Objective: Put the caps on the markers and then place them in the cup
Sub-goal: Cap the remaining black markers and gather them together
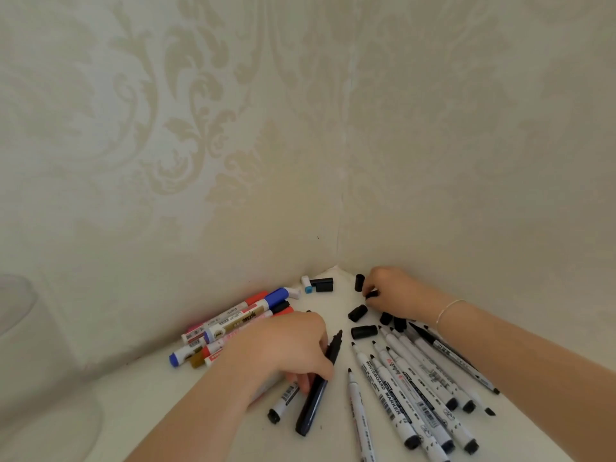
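Nearest the front edge of the table (160, 388), a fan of uncapped white whiteboard markers (396, 391) was seen lying on the right side, tips pointed toward the far corner. Just left of them, a black marker (318, 385) was gripped about its upper barrel by the left hand (286, 348), fingers curled round it and its bare tip aimed toward the far corner; a short white marker (283, 400) lay partly under that hand. Behind the left hand, along the left wall, a pile of capped coloured markers (233, 325) was stacked. Beyond the fan, several loose black caps (364, 331) were scattered toward the far corner, and the right hand (390, 290) was set down among them, its fingertips closed on a small black cap (371, 294). At the corner itself lay a blue-and-black piece (320, 285), probably further caps.

The cup could not be identified with certainty; only a blurred translucent shape (20, 305) was visible at the far left.

The markers were judged light, rigid and smooth, liable to roll, and best held mid-barrel, clear of the inked tip. The caps were judged small and slippery, best pinched by the sides with the open end facing the tip.
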Action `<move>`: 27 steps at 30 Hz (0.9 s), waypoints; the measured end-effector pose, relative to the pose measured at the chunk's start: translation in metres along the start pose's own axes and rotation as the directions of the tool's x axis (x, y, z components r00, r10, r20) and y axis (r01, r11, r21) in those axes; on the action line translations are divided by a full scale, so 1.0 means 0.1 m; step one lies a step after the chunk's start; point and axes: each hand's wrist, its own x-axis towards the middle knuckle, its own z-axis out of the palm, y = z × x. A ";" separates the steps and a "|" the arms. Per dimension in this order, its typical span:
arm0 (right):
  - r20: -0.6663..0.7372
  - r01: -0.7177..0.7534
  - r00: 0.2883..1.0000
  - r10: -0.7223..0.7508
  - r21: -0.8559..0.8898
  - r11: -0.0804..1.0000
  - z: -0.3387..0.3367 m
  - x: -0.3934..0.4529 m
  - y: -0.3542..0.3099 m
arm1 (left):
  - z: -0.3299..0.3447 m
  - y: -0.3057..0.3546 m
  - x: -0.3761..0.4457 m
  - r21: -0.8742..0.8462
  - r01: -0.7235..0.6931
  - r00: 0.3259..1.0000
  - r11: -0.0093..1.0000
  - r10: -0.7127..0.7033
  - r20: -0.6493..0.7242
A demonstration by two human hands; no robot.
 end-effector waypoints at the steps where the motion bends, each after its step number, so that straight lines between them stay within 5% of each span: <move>1: -0.084 0.024 0.996 -0.014 0.124 0.992 -0.04 -0.03 0.02 | -0.01 -0.01 0.00 -0.008 -0.005 1.000 1.000 0.005 -0.006; 3: -0.151 0.032 0.987 0.052 0.508 0.861 -0.12 -0.10 0.06 | -0.01 -0.02 0.00 -0.034 -0.018 1.000 0.999 0.018 -0.010; 6: 0.062 -0.079 0.997 0.056 0.913 0.400 -0.24 -0.17 0.04 | -0.03 -0.03 -0.01 -0.072 -0.037 0.999 0.997 0.036 -0.012; 8: 0.150 -0.145 0.989 -0.005 0.961 0.235 -0.28 -0.22 0.01 | -0.05 -0.03 -0.01 -0.109 -0.047 0.999 0.993 0.044 -0.030; 14: 0.157 -0.159 0.982 -0.110 0.987 -0.011 -0.30 -0.24 -0.01 | -0.11 -0.07 0.00 -0.290 -0.127 0.985 0.948 0.087 -0.149; 17: 0.153 -0.145 0.984 -0.095 0.986 0.080 -0.29 -0.23 -0.01 | -0.10 -0.08 0.01 -0.322 -0.136 0.986 0.937 0.097 -0.136; 19: 0.117 -0.113 0.993 0.009 0.934 0.339 -0.26 -0.23 -0.01 | -0.08 -0.08 0.02 -0.319 -0.131 0.989 0.939 0.101 -0.108; 22: 0.003 -0.073 0.996 0.092 0.632 0.771 -0.14 -0.20 0.03 | -0.06 -0.07 0.03 -0.302 -0.112 0.993 0.947 0.097 -0.065; 27: -0.064 -0.054 0.995 0.072 0.253 0.966 -0.12 -0.16 0.14 | -0.07 -0.06 0.03 -0.293 -0.112 0.993 0.949 0.100 -0.055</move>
